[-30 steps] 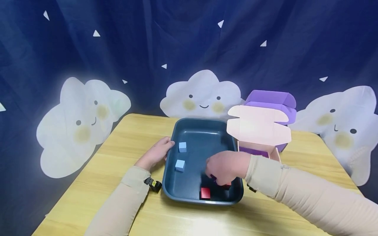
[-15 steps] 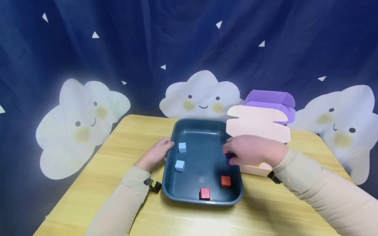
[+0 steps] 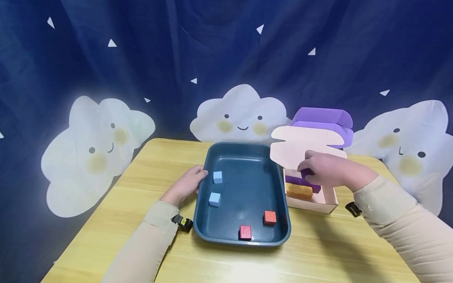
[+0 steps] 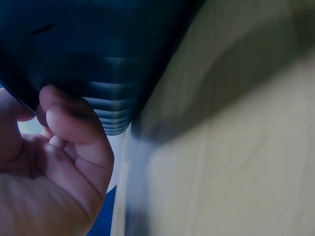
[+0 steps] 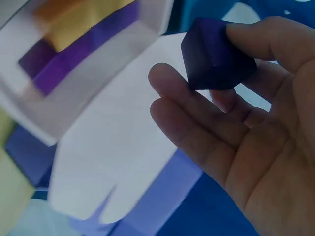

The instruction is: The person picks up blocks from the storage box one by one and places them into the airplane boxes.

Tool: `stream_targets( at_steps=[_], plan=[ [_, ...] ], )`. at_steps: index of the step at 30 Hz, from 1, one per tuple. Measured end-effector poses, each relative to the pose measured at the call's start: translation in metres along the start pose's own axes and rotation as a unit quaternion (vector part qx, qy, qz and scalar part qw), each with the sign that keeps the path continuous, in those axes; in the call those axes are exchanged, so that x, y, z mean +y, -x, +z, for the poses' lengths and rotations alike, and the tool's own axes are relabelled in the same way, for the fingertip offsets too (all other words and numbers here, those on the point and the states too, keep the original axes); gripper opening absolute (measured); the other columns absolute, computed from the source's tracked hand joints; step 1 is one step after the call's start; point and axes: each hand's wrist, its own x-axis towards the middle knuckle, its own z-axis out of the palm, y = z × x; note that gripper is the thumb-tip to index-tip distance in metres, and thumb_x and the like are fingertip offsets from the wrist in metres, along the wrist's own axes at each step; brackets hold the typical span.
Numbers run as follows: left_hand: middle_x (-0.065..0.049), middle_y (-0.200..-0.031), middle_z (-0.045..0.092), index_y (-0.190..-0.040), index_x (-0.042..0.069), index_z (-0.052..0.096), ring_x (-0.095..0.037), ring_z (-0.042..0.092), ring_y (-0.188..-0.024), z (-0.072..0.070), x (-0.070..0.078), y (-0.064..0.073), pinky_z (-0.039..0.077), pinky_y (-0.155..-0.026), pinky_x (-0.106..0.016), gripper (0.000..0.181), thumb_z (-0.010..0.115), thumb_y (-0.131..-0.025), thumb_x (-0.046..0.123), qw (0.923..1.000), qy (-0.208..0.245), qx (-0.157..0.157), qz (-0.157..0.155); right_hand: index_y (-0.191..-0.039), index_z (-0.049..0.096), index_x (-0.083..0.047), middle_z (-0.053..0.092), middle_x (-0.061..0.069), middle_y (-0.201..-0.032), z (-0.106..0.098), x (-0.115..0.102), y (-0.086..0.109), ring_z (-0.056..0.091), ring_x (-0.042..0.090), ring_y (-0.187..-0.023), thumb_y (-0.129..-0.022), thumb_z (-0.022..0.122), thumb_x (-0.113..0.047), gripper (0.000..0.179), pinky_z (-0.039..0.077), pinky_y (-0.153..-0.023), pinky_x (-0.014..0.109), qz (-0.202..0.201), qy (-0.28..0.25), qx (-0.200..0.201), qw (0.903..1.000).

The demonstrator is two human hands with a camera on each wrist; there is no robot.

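Observation:
My right hand [image 3: 327, 167] is over the open pale pink box [image 3: 308, 205], pinching a dark purple cube [image 5: 214, 56] between thumb and fingers. Inside that box lie a row of orange blocks [image 3: 299, 191] and a row of purple blocks [image 3: 294, 181], partly hidden behind the hand. At the left side of a dark teal tray [image 3: 244, 184], my left hand [image 3: 186, 184] grips the rim, its fingers curled under the edge in the left wrist view. The tray holds two light blue cubes, one farther [image 3: 217, 177] and one nearer [image 3: 214, 199], a red cube [image 3: 245, 232] and an orange-red cube [image 3: 269, 218].
A purple box [image 3: 322, 127] with its lid raised stands behind the pink box's upright lid [image 3: 293, 147]. Everything rests on a wooden table [image 3: 141, 173]. A dark blue curtain [image 3: 170, 59] with cloud faces hangs behind it.
My right hand has lifted away from the tray's near right part and moved right and back over the pink box, carrying the purple cube. The left hand has stayed on the rim.

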Motion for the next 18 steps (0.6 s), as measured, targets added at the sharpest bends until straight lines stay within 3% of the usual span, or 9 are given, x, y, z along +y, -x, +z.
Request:
stream_targets(
  at_steps=[5,9,18],
  plan=[
    [-0.005,-0.075,0.052,-0.109,0.003,0.051,-0.018,0.048,-0.059,0.001,0.0,0.001,0.043,-0.059,-0.03,0.026,0.04,-0.11,0.026,0.9999,0.011,-0.001,-0.002,-0.102,0.072,-0.007,0.054,0.002,-0.088,0.014,0.015,0.005,0.053,0.016,-0.075,-0.079,0.071,0.005,0.027,0.051,-0.073,0.038,0.093,-0.037,-0.062,0.9931],
    [-0.005,-0.075,0.052,-0.109,0.003,0.051,-0.018,0.048,-0.059,0.001,0.0,0.002,0.043,-0.059,-0.03,0.025,0.04,-0.11,0.026,0.9999,0.015,-0.002,-0.005,-0.1,0.064,-0.007,0.056,0.002,-0.09,0.028,0.025,0.01,0.054,0.019,-0.078,-0.079,0.072,0.004,0.025,0.05,-0.074,0.039,0.15,-0.06,-0.097,0.9821],
    [-0.006,-0.077,0.051,-0.112,0.003,0.051,-0.02,0.049,-0.061,-0.001,0.0,0.0,0.044,-0.062,-0.032,0.027,0.04,-0.11,0.028,0.9999,0.0,0.002,-0.01,-0.089,0.062,-0.012,0.054,-0.002,-0.084,0.05,0.04,0.021,0.052,0.017,-0.074,-0.077,0.078,-0.007,0.021,0.048,-0.068,0.039,0.123,-0.005,-0.1,0.9873]
  ],
)
